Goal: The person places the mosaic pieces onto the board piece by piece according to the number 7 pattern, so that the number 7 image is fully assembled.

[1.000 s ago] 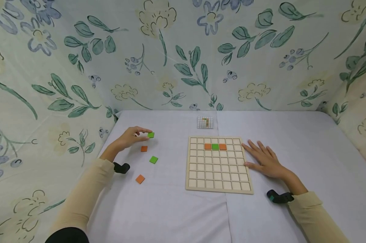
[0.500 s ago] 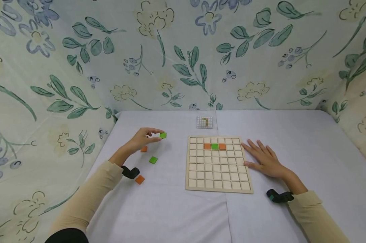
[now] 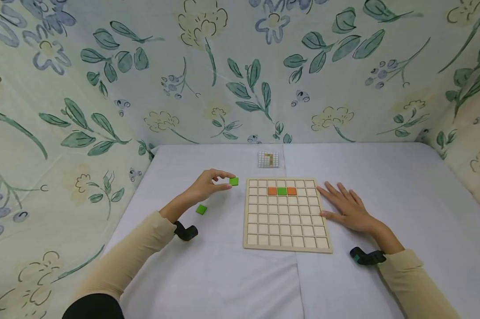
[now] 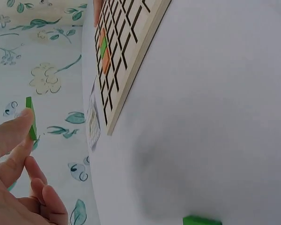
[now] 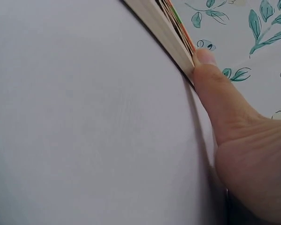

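My left hand (image 3: 206, 185) pinches a green square tile (image 3: 234, 181) between thumb and fingertips, just left of the board's upper left corner. In the left wrist view the same green tile (image 4: 32, 118) stands on edge in the pinch, above the table. A wooden grid board (image 3: 286, 243) carries a row of an orange tile (image 3: 272, 191), a green tile (image 3: 281, 191) and another orange tile (image 3: 291, 191) near its top. My right hand (image 3: 349, 209) lies with fingers spread at the board's right edge. In the right wrist view its thumb (image 5: 215, 89) touches the board's side (image 5: 166, 40).
A loose green tile (image 3: 201, 209) lies on the white cloth (image 3: 224, 283) below my left wrist. Behind the board is a small card (image 3: 268, 159) printed with a coloured grid pattern. A floral curtain (image 3: 208, 97) rises behind the table.
My left hand has carried the green tile rightward, close to the board. Its arm now covers the two loose orange tiles seen before. My right hand has stayed put.
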Demonstrator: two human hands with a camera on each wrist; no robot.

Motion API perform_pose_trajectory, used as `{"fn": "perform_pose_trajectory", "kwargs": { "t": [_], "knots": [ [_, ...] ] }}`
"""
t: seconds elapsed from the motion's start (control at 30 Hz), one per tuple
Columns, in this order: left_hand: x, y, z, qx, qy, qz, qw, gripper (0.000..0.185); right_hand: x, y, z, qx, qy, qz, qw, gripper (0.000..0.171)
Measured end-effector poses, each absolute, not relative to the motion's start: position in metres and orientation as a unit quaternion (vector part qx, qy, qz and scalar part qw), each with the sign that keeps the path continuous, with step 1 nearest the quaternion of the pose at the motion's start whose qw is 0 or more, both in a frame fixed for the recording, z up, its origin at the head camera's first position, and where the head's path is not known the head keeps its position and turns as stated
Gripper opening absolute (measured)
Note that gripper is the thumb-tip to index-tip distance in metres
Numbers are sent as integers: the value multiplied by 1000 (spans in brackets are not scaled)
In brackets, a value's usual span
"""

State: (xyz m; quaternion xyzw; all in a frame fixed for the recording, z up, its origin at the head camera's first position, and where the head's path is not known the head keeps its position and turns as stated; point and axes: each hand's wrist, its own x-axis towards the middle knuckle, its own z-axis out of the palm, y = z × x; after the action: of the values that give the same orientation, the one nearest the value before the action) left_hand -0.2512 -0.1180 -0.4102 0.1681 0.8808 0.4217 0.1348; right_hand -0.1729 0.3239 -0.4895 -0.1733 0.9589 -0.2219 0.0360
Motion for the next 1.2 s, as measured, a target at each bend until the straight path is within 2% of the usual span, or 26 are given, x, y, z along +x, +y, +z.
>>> {"fn": "perform_pose_trajectory", "kwargs": {
  "t": [1.2],
  "knots": [
    [-238, 7, -435, 285, 844, 424, 160, 34, -174, 326, -492, -184, 955, -231, 30, 78]
  ]
}}
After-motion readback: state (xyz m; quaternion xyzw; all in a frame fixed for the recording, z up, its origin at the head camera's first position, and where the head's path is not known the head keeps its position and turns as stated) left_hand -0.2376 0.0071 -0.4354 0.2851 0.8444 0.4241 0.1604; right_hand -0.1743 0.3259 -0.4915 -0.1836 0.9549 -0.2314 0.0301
